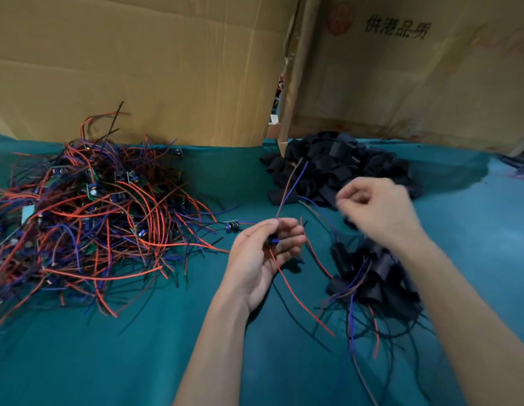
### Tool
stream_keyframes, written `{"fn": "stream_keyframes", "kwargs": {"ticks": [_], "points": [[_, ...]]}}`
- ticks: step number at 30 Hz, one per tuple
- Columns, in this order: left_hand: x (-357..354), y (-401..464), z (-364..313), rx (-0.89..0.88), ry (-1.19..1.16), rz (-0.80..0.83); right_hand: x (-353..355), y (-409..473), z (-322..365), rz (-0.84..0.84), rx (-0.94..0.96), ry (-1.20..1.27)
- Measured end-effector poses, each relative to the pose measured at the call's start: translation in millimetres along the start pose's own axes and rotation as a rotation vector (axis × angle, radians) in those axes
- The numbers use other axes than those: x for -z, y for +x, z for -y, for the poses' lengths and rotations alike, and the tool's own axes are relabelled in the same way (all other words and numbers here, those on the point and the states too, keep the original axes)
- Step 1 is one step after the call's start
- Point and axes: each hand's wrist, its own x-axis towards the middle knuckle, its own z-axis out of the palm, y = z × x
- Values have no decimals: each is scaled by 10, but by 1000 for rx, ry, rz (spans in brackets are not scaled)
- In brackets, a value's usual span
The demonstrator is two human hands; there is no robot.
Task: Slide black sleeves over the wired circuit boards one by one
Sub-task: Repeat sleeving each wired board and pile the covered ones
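- The left hand [265, 253] is pinching a wired circuit board [273, 241], palm up, with its red wire trailing toward the person and its blue and brown wires rising away.
- The right hand [378, 209] is hovering blurred over the sleeved boards [372, 276], fingers curled; I cannot tell whether it is holding anything.
- Loose black sleeves [337, 168] are lying heaped beyond the hands on the teal worktop [137, 347].
- Unsleeved boards [87, 218] are lying tangled at left.
- Cardboard boxes [137, 68] are standing behind.
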Motion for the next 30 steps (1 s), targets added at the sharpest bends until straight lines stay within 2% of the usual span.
{"fn": "stream_keyframes", "kwargs": {"ticks": [1, 3, 5, 8, 12, 14, 18, 20, 22, 25, 28, 30], "points": [[1, -6, 1, 4, 9, 1, 76, 81, -94, 51, -40, -140], [-6, -18, -10, 13, 30, 7, 128, 185, -253, 276, -94, -407], [-13, -24, -20, 16, 44, 21, 82, 220, -339, 366, -115, -479], [-14, -34, -19, 20, 74, 44, 40, 226, -389, 276, -94, -382], [-6, -24, -19, 18, 94, 52, 95, 141, -245, -37, -48, -87], [-15, -15, -6, 15, 99, 53, 39, 10, -16, -124, 50, 66], [-26, -17, 20, -4, 53, 35, -331, -414, 475, 25, 300, 159], [-20, -12, 10, -5, 30, -2, -422, -498, 540, 16, 273, 195], [-13, 4, 8, 1, 38, -22, -424, -540, 492, 2, 210, 330], [-26, 7, 38, 11, 63, 10, -415, -662, 454, 74, 169, 511], [-19, 16, 57, 12, 85, 19, -439, -699, 438, 45, 165, 513], [-3, 28, 53, 10, 117, 9, -413, -663, 362, -42, 187, 389]]}}
